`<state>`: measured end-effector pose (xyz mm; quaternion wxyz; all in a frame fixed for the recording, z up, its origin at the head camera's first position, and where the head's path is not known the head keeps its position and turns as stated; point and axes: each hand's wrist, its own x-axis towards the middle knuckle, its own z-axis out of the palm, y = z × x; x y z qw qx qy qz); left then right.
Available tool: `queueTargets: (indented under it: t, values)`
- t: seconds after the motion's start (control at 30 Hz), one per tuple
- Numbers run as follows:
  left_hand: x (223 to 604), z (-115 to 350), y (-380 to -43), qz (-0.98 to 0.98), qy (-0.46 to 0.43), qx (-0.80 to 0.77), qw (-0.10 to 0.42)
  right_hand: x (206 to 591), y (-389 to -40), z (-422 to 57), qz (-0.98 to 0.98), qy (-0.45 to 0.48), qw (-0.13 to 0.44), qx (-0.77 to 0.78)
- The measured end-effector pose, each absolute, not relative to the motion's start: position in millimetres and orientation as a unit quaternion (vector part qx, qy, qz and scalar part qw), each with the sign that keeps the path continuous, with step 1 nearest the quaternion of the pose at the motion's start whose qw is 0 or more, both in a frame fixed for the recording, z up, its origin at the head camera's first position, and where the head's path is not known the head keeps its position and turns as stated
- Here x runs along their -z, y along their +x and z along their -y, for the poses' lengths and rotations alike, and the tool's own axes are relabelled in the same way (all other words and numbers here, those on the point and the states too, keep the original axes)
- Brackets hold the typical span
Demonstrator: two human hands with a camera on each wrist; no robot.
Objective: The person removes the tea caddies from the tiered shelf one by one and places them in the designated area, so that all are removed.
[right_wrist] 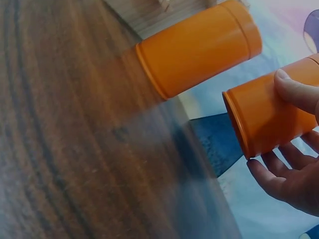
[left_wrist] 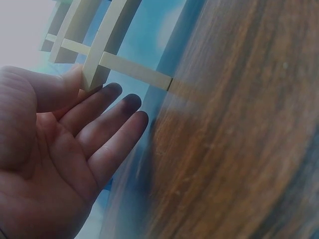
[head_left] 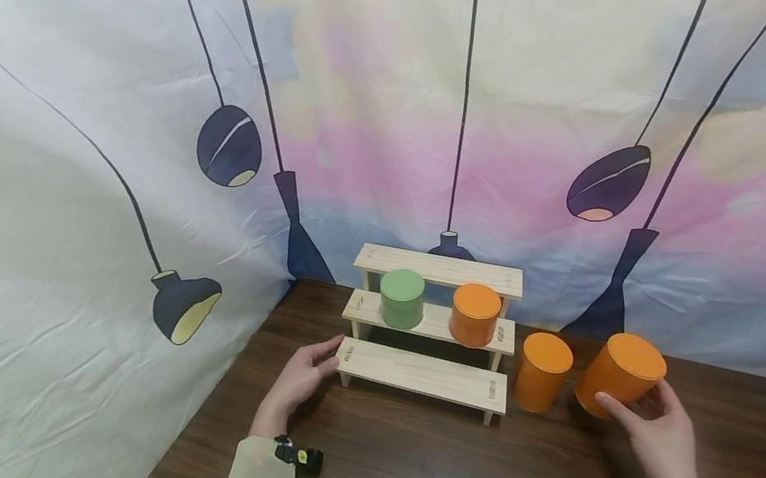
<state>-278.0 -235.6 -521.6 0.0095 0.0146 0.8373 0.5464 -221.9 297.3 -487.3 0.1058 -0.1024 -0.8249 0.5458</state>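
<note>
My right hand (head_left: 667, 439) grips an orange canister (head_left: 620, 377) round its side, thumb in front and fingers behind. Held tilted, the canister shows its bottom rim raised off the table in the right wrist view. A second orange canister (head_left: 543, 373) stands upright just left of it. My left hand (head_left: 299, 376) pinches the left end of the lowest step of a three-step wooden shelf (head_left: 422, 373) between thumb and index finger; the other fingers (left_wrist: 114, 154) extend loosely below. On the middle step sit a green canister (head_left: 402, 300) and a shorter orange canister (head_left: 474, 316).
The shelf stands on a dark brown wooden table (head_left: 421, 471), near its back edge. Behind and to the left hangs a pastel cloth (head_left: 389, 106) printed with dark lamps. The second orange canister stands close to the shelf's right end.
</note>
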Motion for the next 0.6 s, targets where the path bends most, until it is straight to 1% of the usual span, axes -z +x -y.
queueTargets:
  t: [0.33,0.6]
  values:
    - [520.8,235.8,-277.3,-0.835,0.018,-0.550,0.005,499.1,-226.7,-296.8,0.832,-0.088,0.073,-0.542]
    - [520.8,236.1,-275.9,-0.835,0.019,-0.550,0.004,504.1,-228.1,-294.0,0.838,-0.076,0.060,-0.537]
